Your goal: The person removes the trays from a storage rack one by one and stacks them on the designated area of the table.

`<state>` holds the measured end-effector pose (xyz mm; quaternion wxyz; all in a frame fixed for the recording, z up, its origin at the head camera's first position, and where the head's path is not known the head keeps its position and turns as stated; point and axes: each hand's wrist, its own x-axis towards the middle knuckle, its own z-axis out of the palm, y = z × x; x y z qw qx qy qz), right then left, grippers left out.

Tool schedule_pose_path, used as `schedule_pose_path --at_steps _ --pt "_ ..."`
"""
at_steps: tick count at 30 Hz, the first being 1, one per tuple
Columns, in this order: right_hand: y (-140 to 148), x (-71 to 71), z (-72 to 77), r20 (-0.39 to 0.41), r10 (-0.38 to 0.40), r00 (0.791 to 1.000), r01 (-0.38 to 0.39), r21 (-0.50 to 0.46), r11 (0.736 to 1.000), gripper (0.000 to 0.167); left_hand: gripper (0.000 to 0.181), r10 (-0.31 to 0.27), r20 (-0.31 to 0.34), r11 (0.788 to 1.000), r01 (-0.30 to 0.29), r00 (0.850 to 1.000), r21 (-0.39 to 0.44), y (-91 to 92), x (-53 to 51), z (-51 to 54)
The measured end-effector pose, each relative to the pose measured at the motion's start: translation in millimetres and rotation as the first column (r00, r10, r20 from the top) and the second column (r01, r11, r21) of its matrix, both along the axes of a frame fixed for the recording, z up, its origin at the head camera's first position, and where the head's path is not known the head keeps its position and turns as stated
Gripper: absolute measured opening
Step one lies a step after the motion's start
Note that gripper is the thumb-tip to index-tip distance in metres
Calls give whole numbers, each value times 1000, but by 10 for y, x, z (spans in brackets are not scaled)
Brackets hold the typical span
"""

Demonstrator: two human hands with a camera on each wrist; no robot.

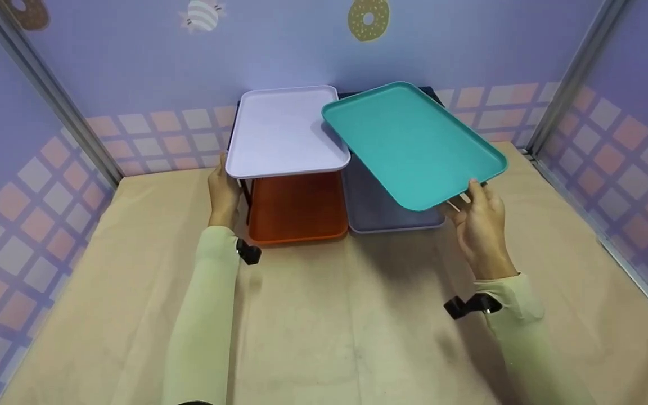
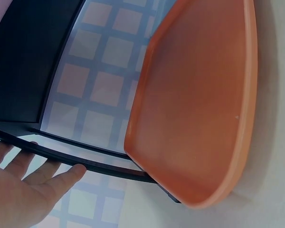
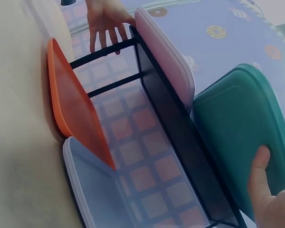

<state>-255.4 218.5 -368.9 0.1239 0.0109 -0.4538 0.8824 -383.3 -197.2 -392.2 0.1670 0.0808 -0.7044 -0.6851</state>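
Note:
A black two-level rack (image 3: 173, 118) stands against the back wall. My left hand (image 1: 224, 194) is at its left side, fingers extended against the black side bar (image 2: 104, 169) in the left wrist view. Just above that hand, a pale lavender tray (image 1: 287, 132) lies on the rack's top left. A teal tray (image 1: 414, 143) is tilted over the top right, its left corner overlapping the lavender tray in the head view. My right hand (image 1: 481, 225) grips its near right corner, thumb at the rim and other fingers partly hidden underneath.
On the lower level, an orange tray (image 1: 298, 208) sits at left and a grey tray (image 1: 388, 216) at right, partly covered by the teal one. Beige cloth (image 1: 301, 326) covers the table. Patterned panels (image 1: 149, 67) enclose the back and sides.

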Motion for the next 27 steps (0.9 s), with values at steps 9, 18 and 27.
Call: schedule_pose_path --at_steps 9,18,27 --pt "94 70 -65 -48 18 999 -16 26 1000 48 56 51 -69 996 -56 996 -67 18 1 -30" --pt "157 97 -69 -10 23 1000 -22 39 999 51 60 55 -31 997 -57 998 -52 12 -6 -15" --pt "218 161 -56 5 47 999 -47 82 996 53 57 48 -31 997 -50 998 -56 14 -4 -19"
